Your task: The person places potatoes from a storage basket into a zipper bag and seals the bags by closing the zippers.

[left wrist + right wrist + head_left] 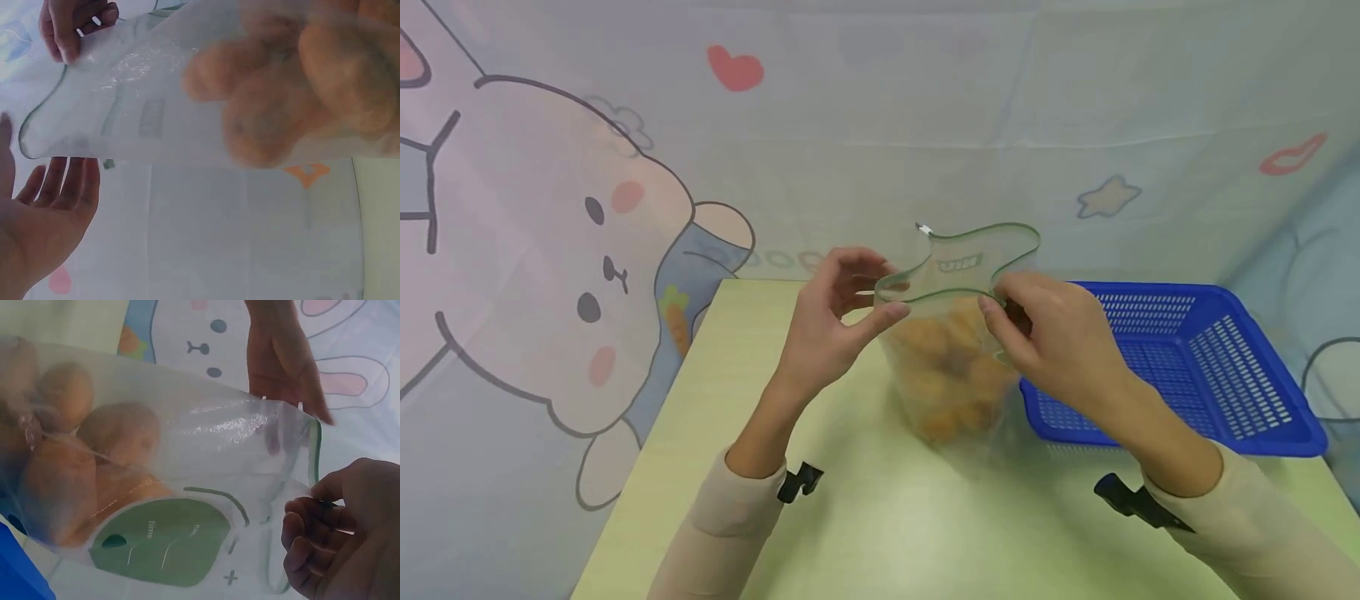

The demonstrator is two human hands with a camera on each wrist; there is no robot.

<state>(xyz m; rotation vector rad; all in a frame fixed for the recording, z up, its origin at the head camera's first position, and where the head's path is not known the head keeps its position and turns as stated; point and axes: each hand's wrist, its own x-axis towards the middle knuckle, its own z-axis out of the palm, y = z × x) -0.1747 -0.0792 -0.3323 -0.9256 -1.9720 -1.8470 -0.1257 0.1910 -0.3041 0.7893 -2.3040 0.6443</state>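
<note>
A clear zip bag (951,367) with a green-edged mouth stands upright on the table, its mouth spread at the top. Rounded orange-brown pieces (122,434) fill its lower part. My right hand (1060,333) pinches the green rim at the right side between thumb and fingertips. At the left corner of the mouth is my left hand (838,321), its thumb by the rim and its fingers loosely extended alongside the bag. The white zip slider (925,229) sits at the back of the rim. A green leaf-shaped print (165,540) shows on one side of the bag.
A blue plastic basket (1225,450) with slatted walls stands to the right of the bag, partly behind my right arm. Behind the light table (880,533) hangs a cloth (865,150) printed with a cartoon animal, hearts and a star.
</note>
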